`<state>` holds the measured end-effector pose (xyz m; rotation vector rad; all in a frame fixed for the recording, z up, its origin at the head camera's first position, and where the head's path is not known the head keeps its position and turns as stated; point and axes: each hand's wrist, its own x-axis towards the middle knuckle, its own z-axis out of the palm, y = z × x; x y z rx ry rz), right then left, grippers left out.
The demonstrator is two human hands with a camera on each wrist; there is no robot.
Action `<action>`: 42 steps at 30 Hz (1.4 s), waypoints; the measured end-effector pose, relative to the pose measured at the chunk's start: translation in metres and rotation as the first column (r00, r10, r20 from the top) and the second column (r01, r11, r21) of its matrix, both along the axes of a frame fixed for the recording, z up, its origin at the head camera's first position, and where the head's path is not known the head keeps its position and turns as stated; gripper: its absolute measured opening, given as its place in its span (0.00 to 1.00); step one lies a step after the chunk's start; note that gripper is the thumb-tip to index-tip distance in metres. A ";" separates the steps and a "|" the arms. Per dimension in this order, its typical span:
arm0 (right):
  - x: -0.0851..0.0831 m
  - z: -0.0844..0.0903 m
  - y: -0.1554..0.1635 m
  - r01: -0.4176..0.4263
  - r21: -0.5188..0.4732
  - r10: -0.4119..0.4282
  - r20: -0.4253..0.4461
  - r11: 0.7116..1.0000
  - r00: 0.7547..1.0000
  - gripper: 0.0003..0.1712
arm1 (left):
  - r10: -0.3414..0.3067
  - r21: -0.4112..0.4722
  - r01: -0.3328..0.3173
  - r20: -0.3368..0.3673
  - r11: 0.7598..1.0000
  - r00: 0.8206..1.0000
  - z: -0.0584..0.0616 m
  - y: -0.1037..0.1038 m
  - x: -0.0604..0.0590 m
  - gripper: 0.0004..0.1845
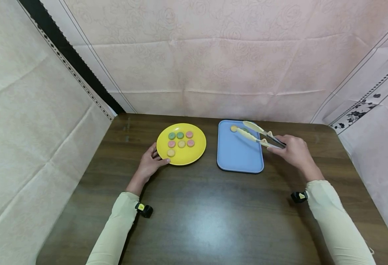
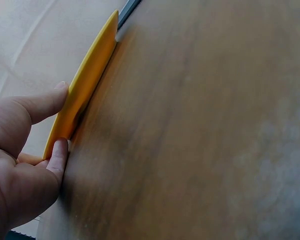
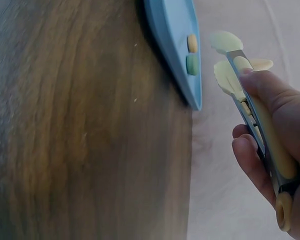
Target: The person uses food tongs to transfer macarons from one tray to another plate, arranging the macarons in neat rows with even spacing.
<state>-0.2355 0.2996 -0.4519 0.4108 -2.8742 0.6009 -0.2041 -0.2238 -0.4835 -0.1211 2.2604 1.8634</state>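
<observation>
My left hand (image 1: pixel 149 163) holds the near left rim of a yellow plate (image 1: pixel 190 156), thumb at the edge and other fingers around the rim. Several small round pieces like cookies, green, pink (image 1: pixel 189 134) and cream (image 1: pixel 181 144), lie on this plate. With my right hand (image 1: pixel 294 151) I grip cream-tipped tongs (image 1: pixel 254 127) by their handles. The tips stand apart above a blue tray (image 1: pixel 240 158), nothing visible between them. On the tray's far part lie a yellowish piece (image 3: pixel 192 43) and a green piece (image 3: pixel 192 65), side by side in the right wrist view.
Plate and tray stand apart on a dark wooden table (image 1: pixel 207 206), near its far edge. Pale patterned cloth (image 1: pixel 213 73) hangs behind the table and at both sides.
</observation>
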 end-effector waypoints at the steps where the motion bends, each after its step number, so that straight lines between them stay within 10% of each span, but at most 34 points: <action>1: 0.000 -0.001 0.001 0.000 0.002 0.000 0.004 1.000 1.000 0.35 | 0.002 -0.001 -0.002 0.002 1.000 1.000 0.000 0.000 0.000 0.54; 42: 0.005 -0.014 0.006 0.025 0.003 -0.025 0.061 1.000 0.998 0.34 | 0.003 0.004 -0.003 0.001 1.000 1.000 0.000 0.000 0.000 0.54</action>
